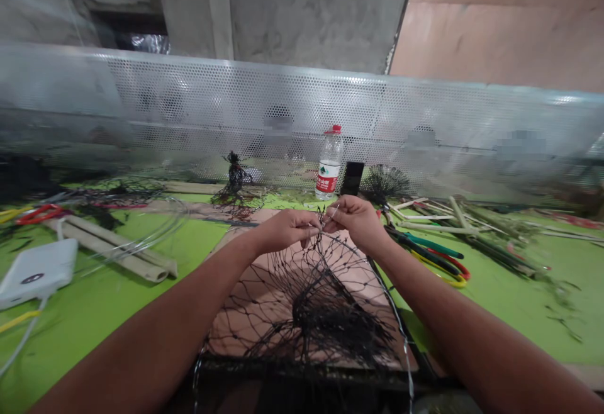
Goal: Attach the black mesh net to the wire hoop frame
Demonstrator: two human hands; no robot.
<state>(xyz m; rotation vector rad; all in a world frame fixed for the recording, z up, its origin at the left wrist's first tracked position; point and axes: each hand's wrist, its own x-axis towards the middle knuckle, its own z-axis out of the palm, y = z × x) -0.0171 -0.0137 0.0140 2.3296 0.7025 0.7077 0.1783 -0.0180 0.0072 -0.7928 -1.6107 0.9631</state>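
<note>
A black net (316, 301) stretched on a thin wire hoop (401, 332) lies in front of me over a brown board (245, 313). My left hand (285, 228) pinches the net's far rim with closed fingers. My right hand (356, 219) is closed too, pinching the net and the wire right beside the left hand. Both forearms reach in from the bottom of the view. The net bunches into a dark knot near its middle.
The green table (117, 294) carries a white power bank (38, 270) with cable at left, rolled tubes (117, 250), a water bottle (329, 163), pliers with green, red and yellow handles (438, 260), sticks (476, 222), and black net bundles (233, 184). A perforated metal screen (189, 118) stands behind.
</note>
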